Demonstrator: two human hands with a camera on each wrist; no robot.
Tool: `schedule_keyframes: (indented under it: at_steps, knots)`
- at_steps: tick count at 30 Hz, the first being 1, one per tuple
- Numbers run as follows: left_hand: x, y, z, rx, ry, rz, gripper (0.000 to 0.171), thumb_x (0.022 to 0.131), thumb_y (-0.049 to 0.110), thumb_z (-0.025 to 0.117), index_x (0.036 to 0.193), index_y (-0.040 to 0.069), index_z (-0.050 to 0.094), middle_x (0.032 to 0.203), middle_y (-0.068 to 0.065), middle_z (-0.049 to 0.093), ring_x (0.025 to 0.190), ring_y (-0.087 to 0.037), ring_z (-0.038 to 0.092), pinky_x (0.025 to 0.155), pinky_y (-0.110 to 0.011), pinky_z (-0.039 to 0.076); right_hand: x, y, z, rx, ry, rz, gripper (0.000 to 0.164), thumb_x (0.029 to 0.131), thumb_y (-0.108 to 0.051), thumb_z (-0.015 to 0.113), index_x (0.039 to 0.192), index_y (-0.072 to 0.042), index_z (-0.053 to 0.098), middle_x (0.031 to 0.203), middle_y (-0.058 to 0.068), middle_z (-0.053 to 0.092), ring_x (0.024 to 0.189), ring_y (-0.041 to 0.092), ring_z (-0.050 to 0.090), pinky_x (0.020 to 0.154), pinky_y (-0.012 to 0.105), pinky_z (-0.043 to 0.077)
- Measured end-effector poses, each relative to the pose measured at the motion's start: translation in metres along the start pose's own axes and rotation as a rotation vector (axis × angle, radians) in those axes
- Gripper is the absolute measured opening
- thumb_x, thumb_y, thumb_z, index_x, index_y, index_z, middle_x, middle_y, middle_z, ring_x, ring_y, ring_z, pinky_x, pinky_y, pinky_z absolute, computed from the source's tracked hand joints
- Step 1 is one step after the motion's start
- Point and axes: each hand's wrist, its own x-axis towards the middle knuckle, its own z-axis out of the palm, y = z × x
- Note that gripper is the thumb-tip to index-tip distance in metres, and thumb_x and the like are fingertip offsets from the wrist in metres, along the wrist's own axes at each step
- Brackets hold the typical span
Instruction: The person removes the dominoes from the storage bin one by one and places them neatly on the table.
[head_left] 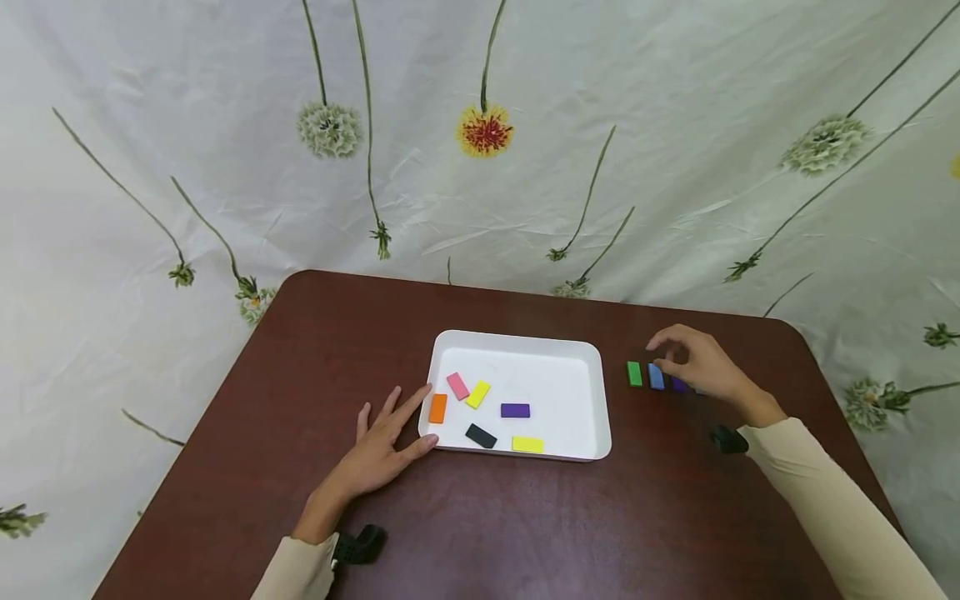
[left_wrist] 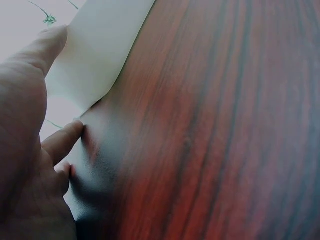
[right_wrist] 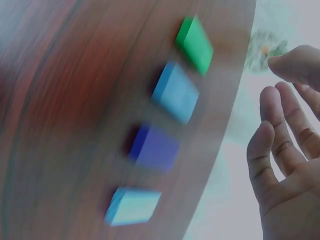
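My left hand rests at the left end of a white tray, fingers spread, thumb and index fingertips at its rim. In the left wrist view its thumb lies against the tray wall. Over a row of small flat blocks hovers my right hand, its fingers loosely bent with nothing between them. The row holds a green block, a blue block, a purple block and a light blue block. In the head view the right hand partly hides the last two.
Inside the tray lie an orange block, a pink block, two yellow blocks, a purple block and a black block. The dark wooden table backs onto a flowered cloth.
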Motion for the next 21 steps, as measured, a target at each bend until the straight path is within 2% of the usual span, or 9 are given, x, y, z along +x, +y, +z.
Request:
schedule_keyframes:
  at_steps: [4,8,13,21]
  knots:
    - [0.002,-0.001,0.000,0.003,0.000,0.004,0.079,0.093,0.050,0.066,0.159,0.035,0.026,0.160,-0.011,0.038,0.153,-0.043,0.013,0.112,-0.070,-0.008,0.011,-0.017,0.010,0.033,-0.022,-0.078,0.023,0.088,-0.001,0.073,0.111,-0.003,0.069,0.112,0.010,0.065,0.082,0.012,0.056,0.066,0.027,0.048]
    - [0.001,-0.001,0.000,0.003,-0.012,-0.007,0.079,0.093,0.051,0.066,0.159,0.037,0.025,0.160,-0.010,0.037,0.154,-0.042,0.012,0.113,-0.070,-0.008,0.022,-0.036,0.020,0.085,-0.082,-0.143,0.024,0.089,-0.005,0.075,0.111,-0.003,0.069,0.109,0.011,0.065,0.078,0.009,0.056,0.064,0.026,0.049]
    - [0.000,0.001,-0.001,-0.005,-0.009,-0.008,0.079,0.093,0.049,0.066,0.159,0.036,0.026,0.160,-0.010,0.038,0.153,-0.042,0.012,0.112,-0.070,-0.008,0.036,-0.062,0.031,0.121,-0.191,-0.188,0.026,0.090,-0.006,0.075,0.114,-0.003,0.068,0.103,0.011,0.066,0.074,0.012,0.055,0.064,0.026,0.049]
    - [-0.001,0.001,-0.001,-0.003,-0.002,-0.006,0.078,0.094,0.049,0.066,0.159,0.034,0.026,0.160,-0.012,0.036,0.153,-0.044,0.013,0.112,-0.071,-0.008,0.059,-0.094,0.058,0.079,-0.390,-0.233,0.026,0.089,-0.002,0.073,0.114,-0.006,0.069,0.113,0.005,0.066,0.091,0.023,0.058,0.070,0.029,0.049]
